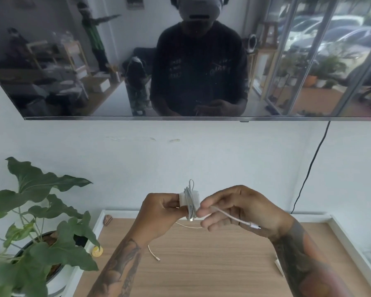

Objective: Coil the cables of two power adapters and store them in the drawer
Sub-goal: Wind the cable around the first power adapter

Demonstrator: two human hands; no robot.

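The left hand grips a white power adapter held above the wooden surface, its cable wound round the block. The right hand pinches the cable's loose end, connector near the wrist. A second cable lies below, partly hidden by the left forearm. A white object behind the right forearm cannot be identified.

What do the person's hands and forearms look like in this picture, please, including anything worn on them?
Both are bare: no gloves, sleeves, rings, watch or bracelets show on the left hand or the right hand. Dark tattoo patterns cover both forearms from the wrists towards the bottom edge of the picture. The screen's reflection shows a dark short-sleeved T-shirt with pale lettering.
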